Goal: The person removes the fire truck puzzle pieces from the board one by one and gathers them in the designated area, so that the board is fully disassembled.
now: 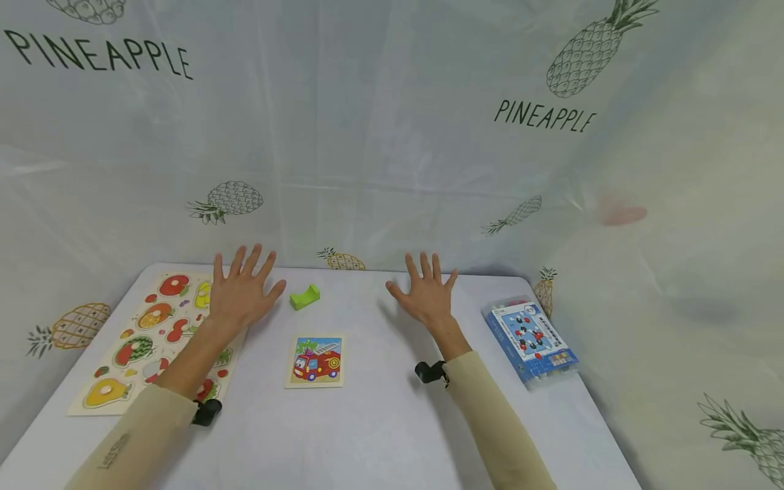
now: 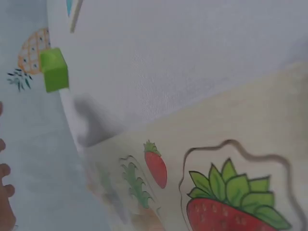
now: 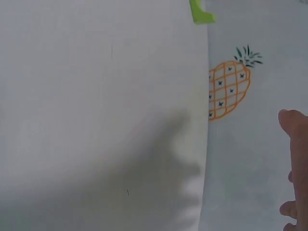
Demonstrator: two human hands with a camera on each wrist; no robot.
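My left hand [image 1: 241,294] is raised over the far right part of a wooden fruit puzzle board [image 1: 131,320], fingers straight and spread, holding nothing. Its fingertips show at the edge of the left wrist view, where a strawberry piece [image 2: 231,207] of the board lies large in front. My right hand [image 1: 431,297] hovers above the far part of the white table with its fingers fanned out, and it too holds nothing. Between the hands lie a small green block [image 1: 305,297] with a curved notch and a square fire-truck puzzle [image 1: 315,362] in a pale wooden frame.
A blue boxed set [image 1: 531,338] with a picture label lies at the table's right side. Behind the white table [image 1: 373,429] hangs a pale curtain [image 1: 392,136] printed with pineapples. Dark wrist cameras [image 1: 431,371] are strapped below both hands.
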